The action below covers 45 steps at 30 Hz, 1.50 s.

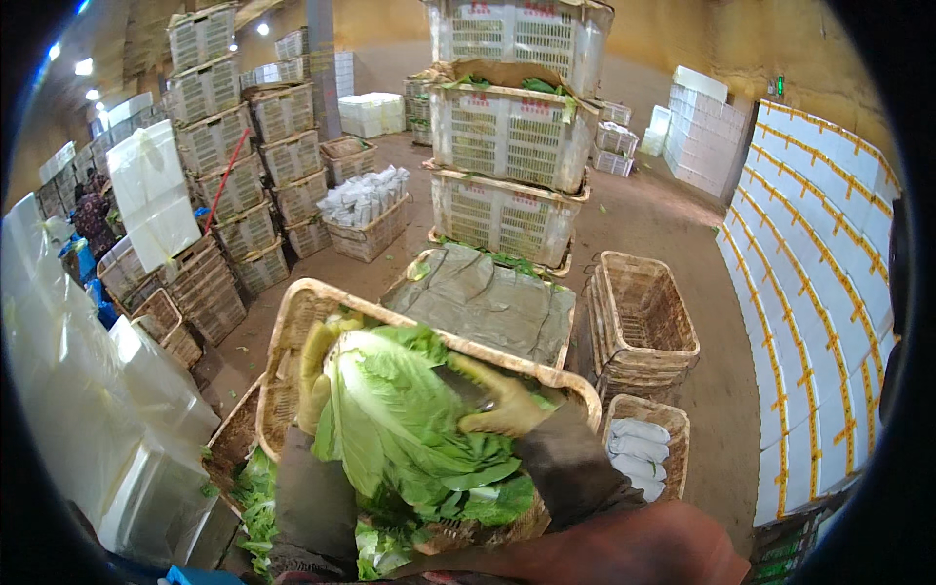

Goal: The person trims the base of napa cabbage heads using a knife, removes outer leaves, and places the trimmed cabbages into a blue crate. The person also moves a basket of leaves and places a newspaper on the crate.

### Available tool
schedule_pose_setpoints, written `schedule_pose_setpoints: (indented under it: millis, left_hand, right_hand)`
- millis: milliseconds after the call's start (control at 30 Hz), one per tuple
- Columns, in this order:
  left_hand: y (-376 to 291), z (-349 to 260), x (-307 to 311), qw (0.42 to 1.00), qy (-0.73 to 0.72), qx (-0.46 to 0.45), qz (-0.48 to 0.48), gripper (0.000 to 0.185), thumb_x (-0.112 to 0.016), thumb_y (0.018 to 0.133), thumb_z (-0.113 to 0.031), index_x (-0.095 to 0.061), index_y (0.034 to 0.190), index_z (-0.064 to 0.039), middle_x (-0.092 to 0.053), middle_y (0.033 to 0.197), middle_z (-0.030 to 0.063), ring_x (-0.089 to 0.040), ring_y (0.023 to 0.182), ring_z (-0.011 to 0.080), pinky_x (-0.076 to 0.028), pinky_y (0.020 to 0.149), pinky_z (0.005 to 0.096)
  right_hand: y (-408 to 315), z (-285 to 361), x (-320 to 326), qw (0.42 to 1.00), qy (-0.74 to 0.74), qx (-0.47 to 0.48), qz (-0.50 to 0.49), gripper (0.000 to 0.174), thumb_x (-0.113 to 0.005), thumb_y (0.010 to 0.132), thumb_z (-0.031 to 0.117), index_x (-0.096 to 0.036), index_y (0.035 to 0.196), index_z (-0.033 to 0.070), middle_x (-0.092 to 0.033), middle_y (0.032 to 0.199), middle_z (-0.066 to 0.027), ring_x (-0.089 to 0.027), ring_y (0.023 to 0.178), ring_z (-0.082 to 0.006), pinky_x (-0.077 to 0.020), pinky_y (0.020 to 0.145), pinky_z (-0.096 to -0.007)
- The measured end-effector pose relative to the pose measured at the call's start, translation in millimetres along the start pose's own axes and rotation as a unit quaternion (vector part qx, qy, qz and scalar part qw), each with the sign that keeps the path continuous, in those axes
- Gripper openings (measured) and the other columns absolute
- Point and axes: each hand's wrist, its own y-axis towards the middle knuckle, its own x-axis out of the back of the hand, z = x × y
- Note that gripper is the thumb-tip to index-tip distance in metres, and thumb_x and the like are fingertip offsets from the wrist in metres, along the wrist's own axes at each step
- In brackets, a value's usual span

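A large leafy head of Chinese cabbage (398,409) lies between my gloved hands, over a dirty plastic crate (322,289). My left hand (318,376), in a yellowish glove, grips the cabbage at its pale base on the left. My right hand (504,402), gloved too, is at the leafy side with thumb and fingers spread; whether it bears on the leaves cannot be told. Beneath the cabbage, more green leaves and part of the crate's floor show. Loose cabbage leaves (256,497) lie in a lower crate at the left.
Just beyond stands a crate covered with grey sheeting (482,300), with tall stacked crates (504,139) behind it. Nested empty crates (643,307) and a crate of white wrapped bundles (640,446) are at the right. Foam boxes (819,314) form a wall farther right. Wrapped foam boxes (80,395) flank the left.
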Motion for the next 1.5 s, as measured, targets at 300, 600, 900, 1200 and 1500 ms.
schedule_pose_setpoints:
  millis: [300,600,900,1200,1500]
  left_hand:
    - [-231,-141,64,0.959,0.133,0.150,-0.203,0.132,-0.091,0.056,-0.064,-0.030,0.156,-0.003,-0.047,0.150,0.0143,-0.042,0.141,0.0281,-0.036,0.116,0.0439]
    - [-494,-242,21,0.905,0.053,0.210,-0.367,0.129,-0.089,0.060,-0.066,-0.030,0.155,0.001,-0.047,0.150,0.0110,-0.044,0.138,0.0230,-0.036,0.115,0.0394]
    - [-512,-255,-47,0.890,0.036,0.121,-0.437,0.124,-0.084,0.065,-0.069,-0.031,0.153,0.000,-0.048,0.147,0.0134,-0.049,0.134,0.0251,-0.041,0.111,0.0408]
    - [-533,-206,-27,0.910,0.030,0.147,-0.386,0.121,-0.082,0.070,-0.065,-0.024,0.157,-0.003,-0.042,0.152,0.0134,-0.044,0.137,0.0244,-0.035,0.116,0.0417]
    - [-515,-213,1,0.869,0.135,0.391,-0.271,0.116,-0.081,0.071,-0.069,-0.036,0.151,0.001,-0.050,0.144,0.0103,-0.047,0.132,0.0201,-0.040,0.111,0.0384]
  right_hand:
    - [-32,-22,-235,0.941,0.135,-0.298,0.084,0.073,-0.068,0.089,0.003,-0.039,0.155,0.016,-0.057,0.130,-0.0092,-0.052,0.105,-0.0204,-0.0459,0.084,-0.0376]
    - [-80,36,-292,0.934,-0.103,0.151,0.308,0.040,-0.062,0.099,0.022,-0.059,0.138,0.013,-0.065,0.131,-0.0072,-0.068,0.106,-0.0231,-0.0574,0.086,-0.0376]
    - [-111,94,-401,0.736,-0.368,0.371,0.430,0.029,-0.064,0.080,0.015,-0.060,0.109,0.010,-0.067,0.112,-0.0102,-0.069,0.075,-0.0315,-0.0547,0.068,-0.0477]
    - [-74,11,-380,0.755,-0.371,-0.164,0.515,0.032,-0.057,0.103,0.029,-0.058,0.125,0.007,-0.067,0.094,-0.0128,-0.063,0.069,-0.0198,-0.0528,0.065,-0.0389]
    - [-125,15,-366,0.787,0.354,-0.446,0.236,0.061,-0.073,0.086,-0.002,-0.047,0.140,0.007,-0.063,0.095,-0.0027,-0.061,0.067,-0.0111,-0.0473,0.051,-0.0233]
